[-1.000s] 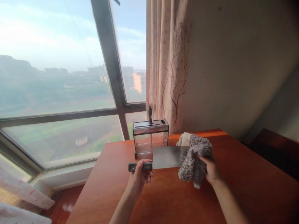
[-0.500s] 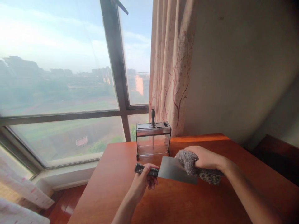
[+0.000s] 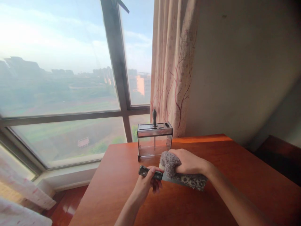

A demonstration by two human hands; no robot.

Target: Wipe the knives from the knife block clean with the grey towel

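My left hand [image 3: 150, 182] is closed around the dark handle of a cleaver [image 3: 150, 173], held above the table with the blade pointing right. My right hand [image 3: 187, 160] grips a fuzzy grey cloth [image 3: 170, 164] with a patterned underside, pressed over the blade close to the handle. Most of the blade is hidden beneath the cloth; only a thin strip of metal shows along its lower edge. Just behind the hands stands a clear-sided knife block [image 3: 155, 133], with a sharpening steel [image 3: 154, 117] upright in it, its handle above the top.
The reddish-brown wooden table [image 3: 101, 194] spreads beneath both hands. Beyond it are a large window [image 3: 117, 62] and a beige curtain [image 3: 172, 62]. A bare wall [image 3: 235, 78] rises behind the right side, and a dark piece of furniture [image 3: 279, 157] stands at far right.
My right hand has slid the cloth left along the blade, from its far end to near the handle, covering most of it. My left hand has shifted slightly right with the cleaver.
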